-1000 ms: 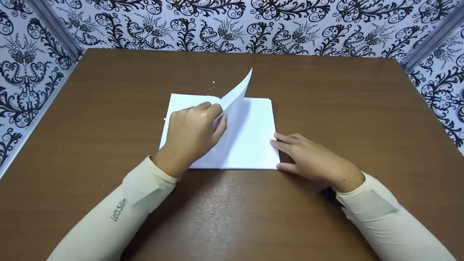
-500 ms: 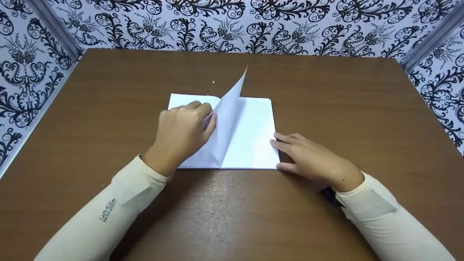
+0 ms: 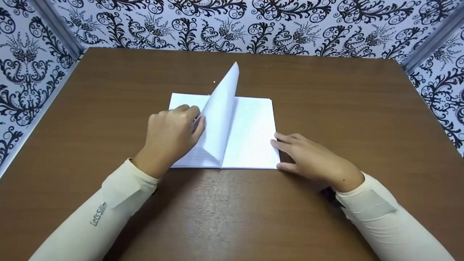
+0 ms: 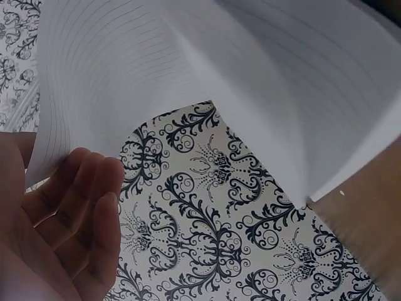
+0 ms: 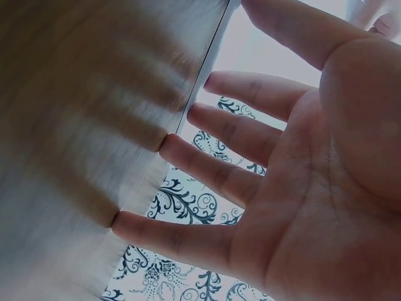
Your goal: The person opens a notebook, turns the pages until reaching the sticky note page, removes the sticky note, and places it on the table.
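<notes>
An open notebook (image 3: 250, 134) with white pages lies on the table. My left hand (image 3: 172, 132) is over its left half and pinches a raised page (image 3: 219, 112) between thumb and curled fingers. That page bows up from the spine, its far corner pointing away from me. In the left wrist view faint ruled lines show on the page (image 4: 119, 69), and the fingers (image 4: 81, 188) curl at its edge. My right hand (image 3: 311, 157) rests at the notebook's right edge with fingers spread. The right wrist view shows its fingers (image 5: 213, 166) extended, some tips down on the tabletop.
The brown wooden table (image 3: 344, 98) spreads around the notebook. Behind it and at both sides stand panels (image 3: 224, 25) with a black-and-white scroll pattern. A tiny white speck (image 3: 214, 82) lies beyond the notebook.
My left hand has moved left and slightly toward me, drawing the raised page leftward. More of the right-hand page shows now. The right hand has stayed in place.
</notes>
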`<state>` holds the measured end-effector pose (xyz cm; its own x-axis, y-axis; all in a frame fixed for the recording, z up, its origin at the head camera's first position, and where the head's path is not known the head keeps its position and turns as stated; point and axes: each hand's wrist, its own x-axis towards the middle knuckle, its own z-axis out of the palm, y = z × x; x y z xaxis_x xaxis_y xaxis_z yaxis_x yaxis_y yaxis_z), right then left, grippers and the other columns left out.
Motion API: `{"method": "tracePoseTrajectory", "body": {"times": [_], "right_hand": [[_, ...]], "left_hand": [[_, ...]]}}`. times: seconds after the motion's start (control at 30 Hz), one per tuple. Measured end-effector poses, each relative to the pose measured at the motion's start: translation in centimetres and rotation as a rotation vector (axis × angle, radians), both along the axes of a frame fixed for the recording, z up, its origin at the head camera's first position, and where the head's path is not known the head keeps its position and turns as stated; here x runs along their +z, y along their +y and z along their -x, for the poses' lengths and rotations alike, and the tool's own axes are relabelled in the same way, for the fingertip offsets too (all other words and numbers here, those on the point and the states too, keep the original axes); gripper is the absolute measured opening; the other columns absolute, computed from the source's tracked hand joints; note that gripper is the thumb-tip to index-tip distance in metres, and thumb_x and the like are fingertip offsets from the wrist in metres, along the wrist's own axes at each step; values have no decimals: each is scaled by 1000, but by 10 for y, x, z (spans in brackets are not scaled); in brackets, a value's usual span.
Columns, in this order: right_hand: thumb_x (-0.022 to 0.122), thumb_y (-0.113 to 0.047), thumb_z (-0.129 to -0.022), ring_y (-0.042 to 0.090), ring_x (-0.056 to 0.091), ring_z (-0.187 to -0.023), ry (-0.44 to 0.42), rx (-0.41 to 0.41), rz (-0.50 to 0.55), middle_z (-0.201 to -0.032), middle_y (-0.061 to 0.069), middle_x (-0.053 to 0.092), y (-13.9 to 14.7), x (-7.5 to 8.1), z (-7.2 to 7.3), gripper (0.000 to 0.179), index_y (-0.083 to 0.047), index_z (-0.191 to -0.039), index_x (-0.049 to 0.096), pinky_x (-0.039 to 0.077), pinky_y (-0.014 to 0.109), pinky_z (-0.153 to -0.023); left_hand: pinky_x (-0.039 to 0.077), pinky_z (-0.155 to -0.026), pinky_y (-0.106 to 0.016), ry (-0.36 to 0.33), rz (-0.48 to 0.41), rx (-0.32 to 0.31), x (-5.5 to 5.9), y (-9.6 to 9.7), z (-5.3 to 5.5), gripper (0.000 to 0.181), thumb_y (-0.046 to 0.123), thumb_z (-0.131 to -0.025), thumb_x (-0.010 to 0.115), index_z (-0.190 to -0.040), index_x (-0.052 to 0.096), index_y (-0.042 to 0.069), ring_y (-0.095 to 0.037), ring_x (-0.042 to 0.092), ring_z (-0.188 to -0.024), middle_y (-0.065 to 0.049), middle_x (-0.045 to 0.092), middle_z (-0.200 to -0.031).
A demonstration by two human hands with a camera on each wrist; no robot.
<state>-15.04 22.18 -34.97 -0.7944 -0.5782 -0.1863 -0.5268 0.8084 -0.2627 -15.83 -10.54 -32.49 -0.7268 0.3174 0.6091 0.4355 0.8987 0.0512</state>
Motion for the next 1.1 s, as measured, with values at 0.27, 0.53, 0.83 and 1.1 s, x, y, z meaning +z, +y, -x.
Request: {"method": "tracePoseTrajectory", "body": {"times": [0.27, 0.53, 0.83, 1.1], "right_hand": [[67, -32, -95, 37, 37, -144, -6, -10, -7, -161, 15, 35, 1, 0, 0, 64, -5, -149, 45, 38, 57, -111], [68, -31, -94, 39, 39, -142, 9, 6, 6, -159, 17, 37, 0, -1, 0, 64, -3, -148, 46, 37, 55, -112], [68, -30, -94, 39, 40, -141, 13, 10, 10, -159, 17, 36, 0, -1, 0, 64, -3, -148, 46, 39, 55, -110], [68, -31, -94, 39, 42, -140, 25, 11, 4, -159, 17, 37, 0, -1, 0, 63, -3, -147, 47, 40, 55, -109]], "left_hand": [[19, -39, -31, -21, 17, 14, -4, -7, -1, 27, 19, -92, 62, -68, 61, 8, -18, 31, -42, -4, 52, -56], [21, -39, -32, -35, 32, 32, -7, -10, -2, 29, 18, -92, 60, -65, 58, 8, -18, 32, -43, -4, 51, -55], [22, -38, -34, -80, 37, 74, -11, -17, -3, 32, 18, -91, 61, -62, 51, 10, -21, 34, -41, -4, 48, -54], [24, -38, -34, -125, 53, 91, -15, -25, -4, 29, 18, -91, 61, -64, 56, 8, -21, 34, -43, -7, 51, -54]]}}
